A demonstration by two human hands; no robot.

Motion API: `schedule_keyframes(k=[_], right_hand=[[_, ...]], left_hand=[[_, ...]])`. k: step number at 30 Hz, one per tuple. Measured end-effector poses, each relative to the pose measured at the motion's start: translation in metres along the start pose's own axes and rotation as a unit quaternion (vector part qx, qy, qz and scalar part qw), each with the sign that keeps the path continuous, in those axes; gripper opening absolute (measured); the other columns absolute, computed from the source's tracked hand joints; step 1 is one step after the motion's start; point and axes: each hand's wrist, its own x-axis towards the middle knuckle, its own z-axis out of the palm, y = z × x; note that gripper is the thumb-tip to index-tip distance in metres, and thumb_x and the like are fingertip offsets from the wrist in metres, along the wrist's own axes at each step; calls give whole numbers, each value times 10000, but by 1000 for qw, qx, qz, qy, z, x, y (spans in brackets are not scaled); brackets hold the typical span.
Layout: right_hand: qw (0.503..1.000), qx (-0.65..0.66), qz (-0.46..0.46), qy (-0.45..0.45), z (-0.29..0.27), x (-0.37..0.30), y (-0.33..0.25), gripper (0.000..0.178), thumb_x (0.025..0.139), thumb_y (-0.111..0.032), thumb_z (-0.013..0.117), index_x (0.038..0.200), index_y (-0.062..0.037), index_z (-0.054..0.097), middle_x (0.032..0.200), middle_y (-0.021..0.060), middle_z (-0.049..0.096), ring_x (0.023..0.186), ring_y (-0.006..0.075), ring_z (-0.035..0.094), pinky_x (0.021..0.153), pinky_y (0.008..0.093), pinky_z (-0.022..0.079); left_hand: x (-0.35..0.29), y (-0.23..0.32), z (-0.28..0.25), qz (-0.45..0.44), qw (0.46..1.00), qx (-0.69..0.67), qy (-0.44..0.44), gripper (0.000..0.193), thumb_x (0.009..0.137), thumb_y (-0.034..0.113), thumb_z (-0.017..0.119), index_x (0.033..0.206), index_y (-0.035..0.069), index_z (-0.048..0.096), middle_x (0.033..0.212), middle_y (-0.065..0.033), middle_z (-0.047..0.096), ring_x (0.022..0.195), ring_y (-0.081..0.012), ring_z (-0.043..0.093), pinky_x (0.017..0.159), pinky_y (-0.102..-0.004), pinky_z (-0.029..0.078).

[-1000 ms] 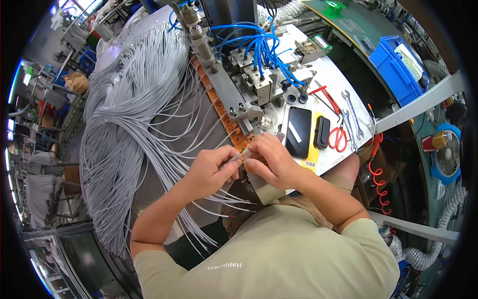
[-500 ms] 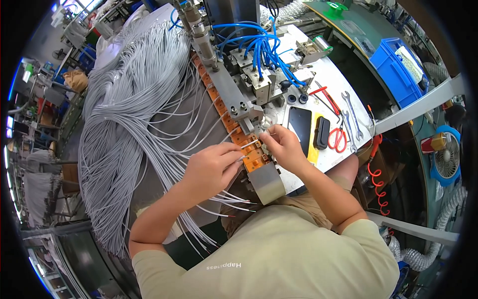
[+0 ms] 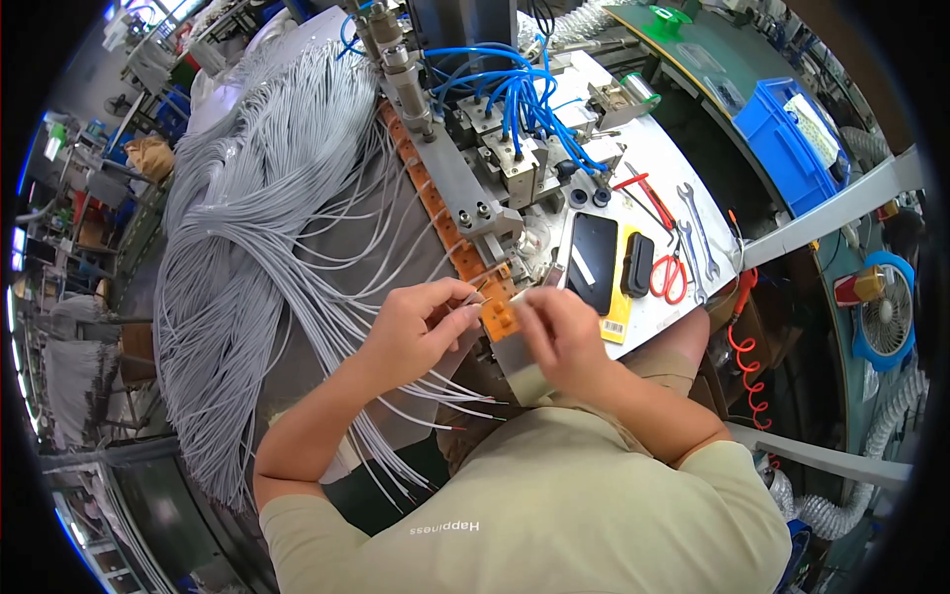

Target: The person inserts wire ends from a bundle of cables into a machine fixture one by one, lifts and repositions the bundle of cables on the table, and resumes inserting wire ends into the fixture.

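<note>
As hands (image 3: 421,322) (image 3: 566,339) flank orange track (image 3: 498,315), cables (image 3: 262,257), phone (image 3: 595,247)

Bit of a squeeze at the near end of the orange strip (image 3: 464,259) — just a narrow gap between left hand (image 3: 421,322) and right hand (image 3: 559,332). Grey cables (image 3: 267,178) clog its left, metal bar (image 3: 450,173) crowds its right.
</note>
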Motion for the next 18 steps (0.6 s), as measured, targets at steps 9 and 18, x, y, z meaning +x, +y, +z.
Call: schedule_keyframes(k=[9, 18], right_hand=[[997, 19, -58, -37, 8, 3, -11, 113, 903, -45, 691, 990, -10, 627, 604, 51, 600, 574, 194, 511, 587, 333, 385], [997, 18, -36, -67, 5, 5, -12, 99, 930, -56, 663, 1004, -13, 614, 551, 26, 583, 477, 157, 495, 579, 305, 378]], left_hand=[[-1, -6, 8, 115, 988, 90, 41, 102, 923, 89, 657, 1004, 28, 655, 765, -114, 670, 623, -202, 660, 580, -295, 499], [0, -12, 11, 178, 968, 168, 64, 128, 885, 130, 689, 989, 60, 664, 754, -109, 658, 653, -307, 613, 607, -393, 473]])
